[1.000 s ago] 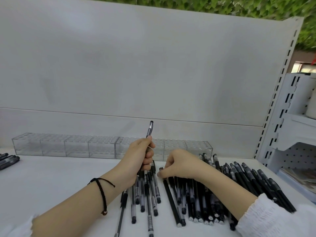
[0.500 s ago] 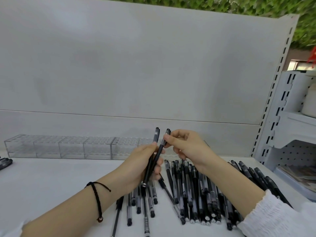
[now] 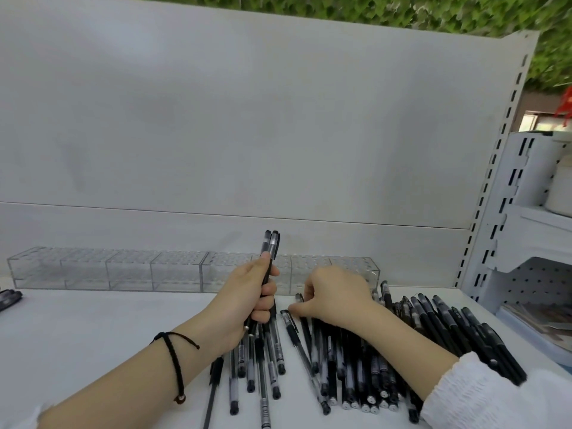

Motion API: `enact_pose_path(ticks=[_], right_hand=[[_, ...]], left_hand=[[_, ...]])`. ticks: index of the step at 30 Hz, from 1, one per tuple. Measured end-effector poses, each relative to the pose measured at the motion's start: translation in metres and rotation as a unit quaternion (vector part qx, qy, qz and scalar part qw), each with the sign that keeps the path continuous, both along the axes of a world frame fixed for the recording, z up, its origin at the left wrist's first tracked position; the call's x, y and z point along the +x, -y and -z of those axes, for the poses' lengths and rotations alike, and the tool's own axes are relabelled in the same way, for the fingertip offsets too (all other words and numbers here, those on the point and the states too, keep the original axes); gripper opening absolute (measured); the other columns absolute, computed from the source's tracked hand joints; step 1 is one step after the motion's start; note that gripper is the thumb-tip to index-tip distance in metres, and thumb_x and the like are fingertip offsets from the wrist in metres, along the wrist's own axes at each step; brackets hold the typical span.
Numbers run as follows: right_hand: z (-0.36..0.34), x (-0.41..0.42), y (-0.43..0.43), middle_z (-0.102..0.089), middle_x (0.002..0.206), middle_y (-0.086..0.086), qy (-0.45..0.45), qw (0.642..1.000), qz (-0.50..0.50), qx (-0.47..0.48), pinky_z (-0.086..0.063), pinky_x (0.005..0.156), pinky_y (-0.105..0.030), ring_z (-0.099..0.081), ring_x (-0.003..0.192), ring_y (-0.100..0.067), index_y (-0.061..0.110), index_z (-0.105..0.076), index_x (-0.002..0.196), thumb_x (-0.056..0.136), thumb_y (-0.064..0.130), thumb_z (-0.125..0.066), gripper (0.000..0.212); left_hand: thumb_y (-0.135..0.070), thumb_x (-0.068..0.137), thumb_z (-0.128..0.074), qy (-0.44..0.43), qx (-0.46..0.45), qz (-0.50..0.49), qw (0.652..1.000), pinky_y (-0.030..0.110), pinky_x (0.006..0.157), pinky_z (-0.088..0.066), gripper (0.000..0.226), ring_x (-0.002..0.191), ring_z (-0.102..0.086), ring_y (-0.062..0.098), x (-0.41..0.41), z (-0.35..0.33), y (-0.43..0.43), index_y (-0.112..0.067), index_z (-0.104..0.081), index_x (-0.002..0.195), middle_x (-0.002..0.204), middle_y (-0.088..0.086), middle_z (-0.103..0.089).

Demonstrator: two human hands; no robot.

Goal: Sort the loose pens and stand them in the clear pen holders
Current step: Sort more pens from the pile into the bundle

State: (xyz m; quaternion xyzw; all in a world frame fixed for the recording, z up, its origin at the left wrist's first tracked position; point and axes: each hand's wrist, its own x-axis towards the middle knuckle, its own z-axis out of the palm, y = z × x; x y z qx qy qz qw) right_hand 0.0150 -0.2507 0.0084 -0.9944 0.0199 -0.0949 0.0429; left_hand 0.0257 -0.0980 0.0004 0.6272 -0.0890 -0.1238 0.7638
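**Listener:** What are you seeing, starting at the left?

**Operator:** I am looking down at a white shelf (image 3: 93, 335). A row of clear pen holders (image 3: 130, 270) is running along its back. In front of that row's left end, a few dark pens (image 3: 9, 298) are lying at the edge of my view.

**Listener:** And the hands?

**Operator:** In front of the middle of the row, the left hand (image 3: 247, 301) is gripping two black pens (image 3: 270, 252), with its fingers wrapped round the barrels. The two are standing nearly upright, side by side and touching, and their top ends are rising above the row. A black cord bracelet (image 3: 175, 357) is sitting on that wrist. Loose pens (image 3: 263, 366) are lying flat on the shelf below that hand, on my side of the row.

**Listener:** The right hand?

**Operator:** The right hand (image 3: 334, 295) is resting knuckles-up in front of the row's right half. Its fingers are curling down onto a pile of pens (image 3: 371, 366). The thumb is lying just beside a clear pen with a black clip (image 3: 291, 323). I cannot tell whether the fingers are pinching a pen or only pressing on the pile. A white sleeve (image 3: 483, 397) is covering that forearm.

**Listener:** Anything further right?

**Operator:** All-black pens (image 3: 464, 335) are lying fanned out in front of the row's right end. Beyond that end, a white slotted shelf unit (image 3: 532, 243) is standing.
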Motion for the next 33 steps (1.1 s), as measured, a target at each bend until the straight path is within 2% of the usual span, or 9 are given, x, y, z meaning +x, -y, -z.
enact_pose_path(ticks=[4, 7, 11, 15, 18, 22, 24, 27, 33], right_hand=[[0.000, 0.001, -0.001, -0.073, 0.083, 0.003, -0.024, 0.999, 0.015, 0.033, -0.042, 0.063, -0.027, -0.067, 0.080, -0.017, 0.016, -0.074, 0.086, 0.070, 0.050, -0.071, 0.038], [-0.001, 0.003, 0.003, -0.059, 0.065, 0.009, -0.021, 0.989, 0.006, 0.146, -0.043, 0.064, -0.027, -0.056, 0.064, -0.012, 0.018, -0.067, 0.072, 0.070, 0.043, -0.074, 0.026], [-0.009, 0.001, 0.005, -0.057, 0.064, 0.007, 0.062, 0.920, -0.063, 0.382, -0.041, 0.057, -0.020, -0.050, 0.056, -0.006, 0.019, -0.063, 0.073, 0.078, 0.033, -0.077, 0.020], [-0.019, -0.008, 0.001, -0.059, 0.060, 0.003, 0.047, 0.821, -0.121, 0.555, -0.030, 0.040, -0.016, -0.041, 0.044, -0.005, 0.014, -0.064, 0.080, 0.084, 0.020, -0.074, 0.012], [-0.020, -0.010, 0.001, -0.059, 0.059, 0.004, 0.038, 0.801, -0.134, 0.582, -0.030, 0.039, -0.017, -0.042, 0.046, -0.006, 0.012, -0.064, 0.083, 0.084, 0.018, -0.074, 0.011], [-0.019, -0.010, 0.002, -0.063, 0.063, 0.002, 0.038, 0.793, -0.135, 0.593, -0.029, 0.039, -0.016, -0.043, 0.048, -0.006, 0.010, -0.064, 0.087, 0.085, 0.019, -0.072, 0.013], [-0.020, -0.010, 0.004, -0.065, 0.067, 0.000, 0.034, 0.801, -0.140, 0.581, -0.029, 0.039, -0.016, -0.043, 0.049, -0.007, 0.010, -0.064, 0.085, 0.086, 0.021, -0.072, 0.013], [-0.020, -0.009, 0.007, -0.064, 0.067, 0.000, 0.043, 0.842, -0.143, 0.518, -0.032, 0.041, -0.015, -0.044, 0.046, -0.003, 0.009, -0.067, 0.085, 0.087, 0.024, -0.071, 0.016], [-0.018, -0.005, 0.032, -0.063, 0.068, 0.008, 0.017, 0.982, -0.118, 0.147, -0.043, 0.061, -0.022, -0.052, 0.061, -0.003, 0.024, -0.067, 0.073, 0.084, 0.040, -0.069, 0.020]], left_hand=[[-0.038, 0.102, -0.040, 0.000, -0.003, -0.002, 1.000, 0.018, 0.034, -0.020, 0.031, 0.040, -0.024, 0.007, 0.000, -0.002, -0.001, -0.012, -0.048, 0.087, 0.052, -0.005, -0.035], [-0.034, 0.103, -0.041, 0.004, -0.002, 0.005, 1.000, 0.018, 0.034, -0.022, 0.028, 0.041, -0.026, 0.008, -0.002, -0.002, -0.001, -0.011, -0.049, 0.088, 0.053, -0.004, -0.038], [-0.032, 0.103, -0.041, -0.002, 0.001, 0.013, 1.000, 0.019, 0.037, -0.031, 0.029, 0.045, -0.042, 0.011, -0.004, 0.000, 0.000, -0.011, -0.050, 0.085, 0.057, 0.000, -0.050], [-0.035, 0.103, -0.041, -0.007, 0.020, 0.022, 1.000, 0.028, 0.056, -0.056, 0.033, 0.068, -0.071, 0.017, -0.006, 0.000, 0.003, -0.012, -0.051, 0.082, 0.075, 0.006, -0.074], [-0.038, 0.103, -0.036, 0.003, 0.011, 0.057, 0.998, 0.031, 0.064, -0.059, 0.031, 0.079, -0.073, 0.026, -0.009, -0.002, 0.005, -0.011, -0.046, 0.091, 0.088, 0.016, -0.075], [-0.040, 0.102, -0.038, 0.003, 0.002, 0.070, 0.998, 0.039, 0.072, -0.060, 0.032, 0.062, -0.064, 0.024, -0.010, -0.002, 0.004, -0.010, -0.047, 0.106, 0.070, 0.008, -0.065], [-0.041, 0.102, -0.039, -0.006, -0.003, 0.081, 0.997, 0.033, 0.056, -0.057, 0.030, 0.049, -0.051, 0.017, -0.010, -0.001, 0.004, -0.012, -0.048, 0.105, 0.062, 0.002, -0.053], [-0.041, 0.102, -0.040, -0.017, 0.002, 0.072, 0.997, 0.020, 0.036, -0.030, 0.025, 0.042, -0.029, 0.009, -0.009, 0.000, 0.004, -0.017, -0.047, 0.100, 0.057, -0.003, -0.039], [-0.049, 0.097, -0.046, -0.018, 0.004, 0.033, 0.999, 0.015, 0.033, -0.019, 0.034, 0.040, -0.022, 0.007, -0.002, 0.002, 0.001, -0.015, -0.041, 0.091, 0.054, -0.004, -0.034]])
